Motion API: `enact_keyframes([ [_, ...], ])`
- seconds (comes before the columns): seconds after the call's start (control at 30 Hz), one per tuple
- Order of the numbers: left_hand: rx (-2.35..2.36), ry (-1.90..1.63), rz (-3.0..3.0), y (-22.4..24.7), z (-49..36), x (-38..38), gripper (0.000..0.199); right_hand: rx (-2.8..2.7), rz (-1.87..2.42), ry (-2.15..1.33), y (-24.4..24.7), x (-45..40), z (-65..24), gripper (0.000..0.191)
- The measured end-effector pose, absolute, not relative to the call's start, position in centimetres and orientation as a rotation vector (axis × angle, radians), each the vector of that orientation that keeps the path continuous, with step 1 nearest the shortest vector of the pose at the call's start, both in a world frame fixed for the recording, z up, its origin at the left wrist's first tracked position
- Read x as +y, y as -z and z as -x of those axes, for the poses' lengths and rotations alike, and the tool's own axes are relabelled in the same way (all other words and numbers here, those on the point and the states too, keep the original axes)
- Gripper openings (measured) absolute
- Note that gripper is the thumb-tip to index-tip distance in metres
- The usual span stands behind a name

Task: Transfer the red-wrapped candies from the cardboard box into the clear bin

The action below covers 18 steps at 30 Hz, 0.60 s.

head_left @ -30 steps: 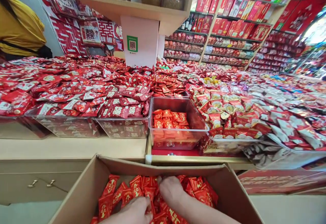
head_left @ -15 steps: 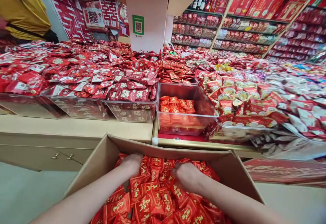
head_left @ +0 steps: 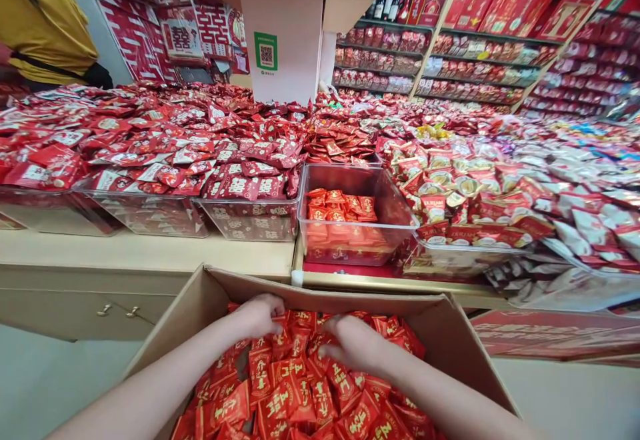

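Note:
A large cardboard box (head_left: 400, 302) in front of me holds many small red candy packets (head_left: 287, 397) with gold lettering. My left hand (head_left: 260, 317) is at the far left part of the pile, its fingers curled around packets beside the box wall. To its right, my right hand (head_left: 350, 341) bends over other packets, thumb and fingers around them; its fingertips are partly hidden. Just beyond the box, a clear plastic bin (head_left: 360, 227) is partly filled with similar red packets, stacked toward its left side.
Heaped bins of maroon packets (head_left: 250, 183) and durian-labelled packets (head_left: 475, 217) flank the clear bin. A cream counter edge (head_left: 150, 250) runs behind the box. A white pillar (head_left: 283, 27) rises from the display. A person in a yellow top (head_left: 45, 23) stands at far left.
Both hands have risen slightly out of the packets, showing more of the fingers. My right hand has shifted a little left. The whole view has moved slightly.

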<state>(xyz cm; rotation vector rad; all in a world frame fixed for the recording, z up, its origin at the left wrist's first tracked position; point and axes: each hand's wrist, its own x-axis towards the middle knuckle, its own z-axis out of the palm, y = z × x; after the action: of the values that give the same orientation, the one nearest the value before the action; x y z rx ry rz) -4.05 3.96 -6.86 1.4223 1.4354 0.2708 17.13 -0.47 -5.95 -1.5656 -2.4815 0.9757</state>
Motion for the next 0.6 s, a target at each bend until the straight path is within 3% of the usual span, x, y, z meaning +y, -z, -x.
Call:
enact_keyframes([
  [0.1, 1.316, -0.196, -1.589, 5.4, 3.2, 3.6, 0.008, -2.140, 1.382, -1.316, 6.0, -0.8, -16.0, 0.036],
  [0.33, 1.199, -0.287, -1.563, 2.0, 1.9, 1.6, 0.010, -1.509, 1.134, -1.717, 5.1, -1.4, -14.6, 0.033],
  [0.43, 1.054, -0.432, -1.359, 0.1, 1.9, 1.4, 0.012, -1.353, 1.027, -1.741, 3.5, -1.5, -14.9, 0.037],
  [0.6, 0.889, -0.683, -1.211, -2.0, 2.5, 1.5, 0.032, -1.424, 1.002, -1.670, -1.6, -1.4, -16.0, 0.030],
])
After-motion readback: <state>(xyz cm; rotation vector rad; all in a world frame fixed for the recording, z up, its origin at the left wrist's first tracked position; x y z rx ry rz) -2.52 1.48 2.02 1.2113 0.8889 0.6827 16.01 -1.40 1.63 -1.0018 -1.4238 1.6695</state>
